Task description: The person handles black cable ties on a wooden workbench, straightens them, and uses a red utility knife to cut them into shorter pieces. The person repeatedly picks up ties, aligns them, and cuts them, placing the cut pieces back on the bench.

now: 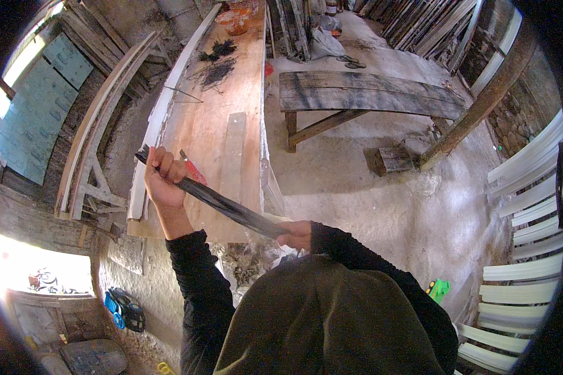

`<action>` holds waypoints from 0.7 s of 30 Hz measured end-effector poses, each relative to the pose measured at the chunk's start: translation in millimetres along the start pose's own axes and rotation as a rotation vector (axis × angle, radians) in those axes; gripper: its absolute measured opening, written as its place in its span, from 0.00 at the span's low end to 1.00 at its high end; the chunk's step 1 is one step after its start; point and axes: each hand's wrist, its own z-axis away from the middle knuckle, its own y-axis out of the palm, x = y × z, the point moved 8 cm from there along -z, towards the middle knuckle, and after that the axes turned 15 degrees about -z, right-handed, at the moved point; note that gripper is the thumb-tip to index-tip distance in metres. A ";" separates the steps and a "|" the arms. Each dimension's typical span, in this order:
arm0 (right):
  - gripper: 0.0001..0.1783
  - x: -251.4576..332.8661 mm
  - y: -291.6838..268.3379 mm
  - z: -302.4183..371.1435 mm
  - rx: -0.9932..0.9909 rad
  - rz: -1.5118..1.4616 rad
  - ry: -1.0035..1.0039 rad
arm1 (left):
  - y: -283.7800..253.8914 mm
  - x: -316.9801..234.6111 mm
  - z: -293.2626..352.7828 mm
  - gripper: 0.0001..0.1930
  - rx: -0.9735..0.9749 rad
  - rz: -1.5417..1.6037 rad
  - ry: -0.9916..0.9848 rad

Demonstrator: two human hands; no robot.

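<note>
A long, flat black strip [231,211], perhaps rubber or plastic, stretches at a slant between my two hands above the wooden table. Its upper left end is in my left hand [164,177], whose fingers are wrapped round it with a short piece sticking out past them. The lower right end is pinched in my right hand [296,236], close to my body; the very tip is hidden there. Just beyond the left hand, a red-handled cutting tool [194,169] lies on the table [197,128], its blade end dark. A flat pale board [234,147] lies along the tabletop.
Tangled black strands [214,74] and an orange basin [233,22] are at the table's far end. A low wooden bench [369,94] stands right, with a small wooden block [395,159] near it. Pale slats [522,269] line the right side. Toy vehicles [124,309] sit on the floor.
</note>
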 end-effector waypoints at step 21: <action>0.14 -69.3 -74.9 48.7 -0.424 -0.244 0.246 | 86.8 233.9 94.6 0.34 0.758 -2.145 0.260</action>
